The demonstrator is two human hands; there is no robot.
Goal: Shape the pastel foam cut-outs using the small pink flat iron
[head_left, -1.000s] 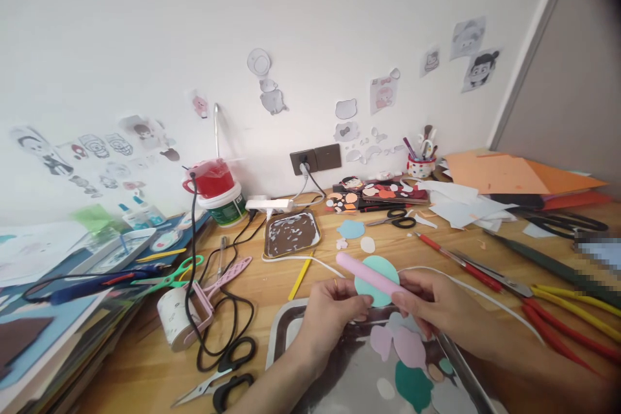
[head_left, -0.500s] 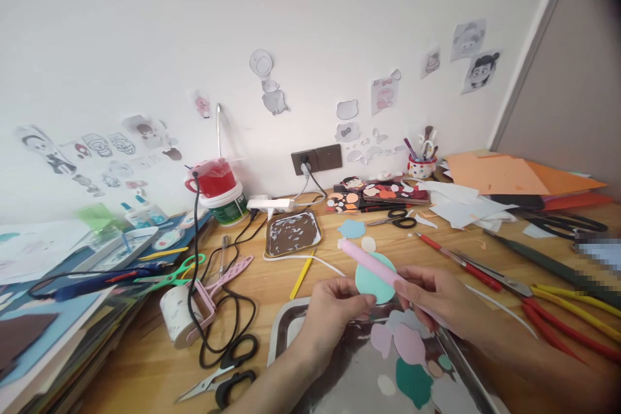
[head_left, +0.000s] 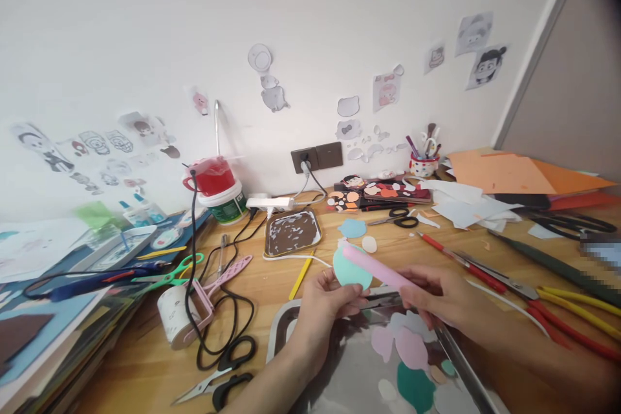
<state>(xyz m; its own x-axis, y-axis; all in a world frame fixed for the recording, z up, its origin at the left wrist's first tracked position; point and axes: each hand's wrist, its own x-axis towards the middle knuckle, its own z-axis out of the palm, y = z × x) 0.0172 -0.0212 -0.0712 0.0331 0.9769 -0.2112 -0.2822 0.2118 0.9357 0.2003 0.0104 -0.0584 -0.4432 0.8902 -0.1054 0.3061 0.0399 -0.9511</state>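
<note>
Between thumb and fingers, my left hand (head_left: 334, 301) pinches the lower edge of a round mint-green piece (head_left: 350, 268). My right hand (head_left: 431, 294) is wrapped round a pink stick-like tool (head_left: 378, 265), whose tip lies over the upper part of the mint piece. Both hands are above a metal tray (head_left: 279, 330). In the tray lie a dark green piece (head_left: 416, 387), a pink piece (head_left: 411, 348) and several other flat cut shapes. Beyond the hands are a blue piece (head_left: 352, 228) and a small cream oval (head_left: 369, 244) on the table.
Black-handled scissors (head_left: 233, 375), a paper roll (head_left: 177, 317) and black cables lie left of the tray. A brown-filled dish (head_left: 292, 233) is behind it. On the right are red-handled pliers (head_left: 538, 304), a red pen (head_left: 439, 246) and orange sheets (head_left: 504, 171).
My left hand and the mint piece have shifted left, away from my right hand. The pink tool now crosses the piece nearer its upper right edge.
</note>
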